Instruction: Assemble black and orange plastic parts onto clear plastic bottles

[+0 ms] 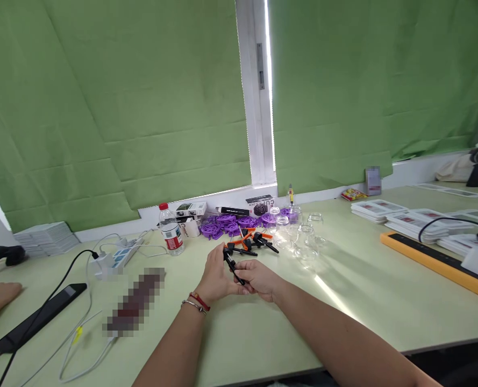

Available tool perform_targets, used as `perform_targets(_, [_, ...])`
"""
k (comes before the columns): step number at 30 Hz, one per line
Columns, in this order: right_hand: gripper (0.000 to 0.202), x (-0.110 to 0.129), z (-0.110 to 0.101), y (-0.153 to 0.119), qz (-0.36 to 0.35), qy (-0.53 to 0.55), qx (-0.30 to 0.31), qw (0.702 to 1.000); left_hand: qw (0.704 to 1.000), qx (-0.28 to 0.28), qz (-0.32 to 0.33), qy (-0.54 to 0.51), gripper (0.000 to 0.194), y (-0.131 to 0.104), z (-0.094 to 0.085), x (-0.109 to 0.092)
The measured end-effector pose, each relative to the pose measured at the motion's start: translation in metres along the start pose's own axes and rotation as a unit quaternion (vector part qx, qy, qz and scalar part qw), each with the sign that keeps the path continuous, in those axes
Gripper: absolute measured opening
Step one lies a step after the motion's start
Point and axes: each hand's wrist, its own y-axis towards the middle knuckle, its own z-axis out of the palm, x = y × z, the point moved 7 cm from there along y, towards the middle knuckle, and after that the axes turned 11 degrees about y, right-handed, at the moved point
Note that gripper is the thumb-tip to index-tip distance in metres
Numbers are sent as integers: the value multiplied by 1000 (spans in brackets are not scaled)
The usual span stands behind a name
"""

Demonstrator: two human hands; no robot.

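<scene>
Apparently I'm at a two-handed handling step: my left hand (214, 277) and right hand (263, 278) grasp a slim black piece (231, 264) at the frame's lower centre, below other black parts (266, 243); the next move likely calls for steady, light pressure.

Reads as a small assembly or packing workroom: long pale table (384, 303), purple plastic parts (225, 221) heaped beyond the fingers (215, 259), clear round parts (306, 251) beyond and right, printed product box (261, 206) behind the heap, card stacks (378, 210) far right. Power strip (123, 257) left; co-worker's hand (1, 296) farther left, so shared bench. Green sheeting (363, 86) behind everything.
</scene>
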Motion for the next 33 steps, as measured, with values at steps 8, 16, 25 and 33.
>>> perform_targets(8, [19, 2, 0, 2, -40, 21, -13, 999, 998, -43, -11, 42, 107, -3, -8, -12])
perform_targets(16, [26, -4, -6, 11, -48, 26, 14, 998, 994, -76, -12, 77, 105, -6, -14, -21])
perform_targets(25, [32, -6, -5, 12, -17, 11, 33, 999, 998, -27, -52, 34, 101, -5, -14, -20])
perform_targets(33, [18, 20, -78, 29, -134, -219, -207, 944, 886, 86, -224, -397, 62, -13, -15, 0])
